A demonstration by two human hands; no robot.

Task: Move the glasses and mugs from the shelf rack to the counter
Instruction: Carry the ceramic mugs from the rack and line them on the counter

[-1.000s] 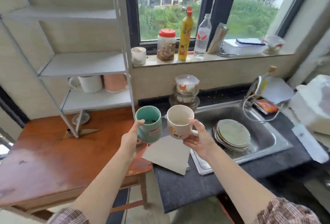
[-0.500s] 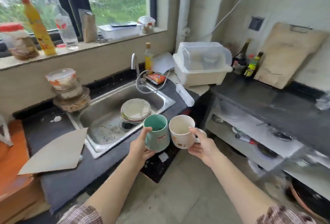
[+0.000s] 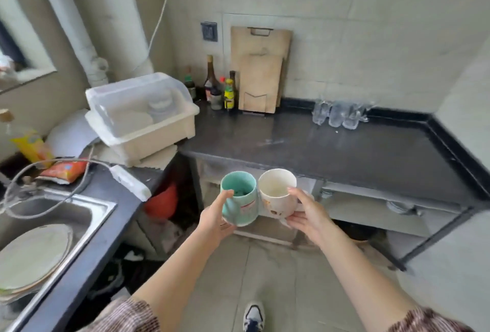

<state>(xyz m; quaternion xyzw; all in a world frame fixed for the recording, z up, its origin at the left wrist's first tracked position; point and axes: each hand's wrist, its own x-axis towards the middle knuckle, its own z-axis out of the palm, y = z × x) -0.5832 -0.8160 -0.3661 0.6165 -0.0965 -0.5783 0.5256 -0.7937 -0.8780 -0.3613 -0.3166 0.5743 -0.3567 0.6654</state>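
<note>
Dark surface point(image 3: 331, 146) along tiled wall, clear glasses point(image 3: 338, 114) at back; left hand point(image 3: 214, 219) grips teal mug point(image 3: 240, 202), right hand point(image 3: 309, 212) grips white mug point(image 3: 277, 194).

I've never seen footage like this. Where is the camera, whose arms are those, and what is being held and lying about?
There is no machine here. A person wears a wide-angle camera on the head, so you look down along their own two bare arms. The left hand holds a teal ceramic mug. The right hand holds a cream ceramic mug with a small print on it. Both mugs are upright, side by side, in the air in front of a dark stone counter. At the back of that counter are a cluster of clear drinking glasses, wooden cutting boards leaning on the wall, and a few sauce bottles. To the left are a white plastic dish box with a clear lid and a steel sink with stacked plates in it.
</note>
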